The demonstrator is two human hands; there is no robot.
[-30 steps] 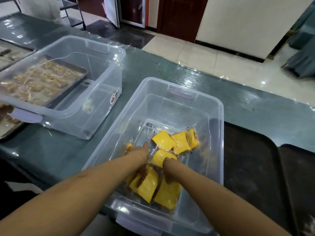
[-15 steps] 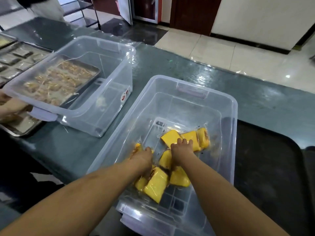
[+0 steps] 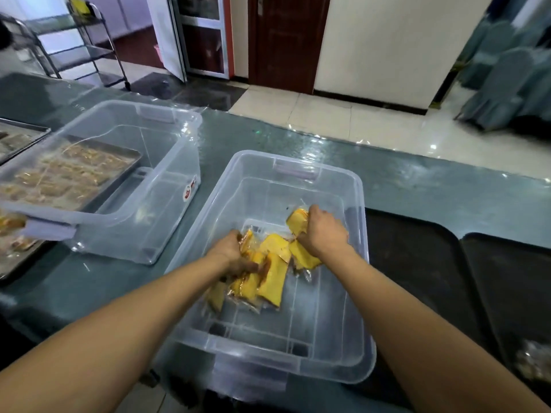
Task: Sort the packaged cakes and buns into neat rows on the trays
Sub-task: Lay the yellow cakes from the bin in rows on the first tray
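Open from above, the near clear bin, with bare floor toward its near and right walls, though both forearms and a heap of wrapped yellow cakes crowd the middle. Hemmed on the left by a second clear bin, a narrow strip of bare tabletop between the two; just beside the right wall, two dark trays, mostly bare. Blocked over the far-left tabletop by metal trays of packaged buns.
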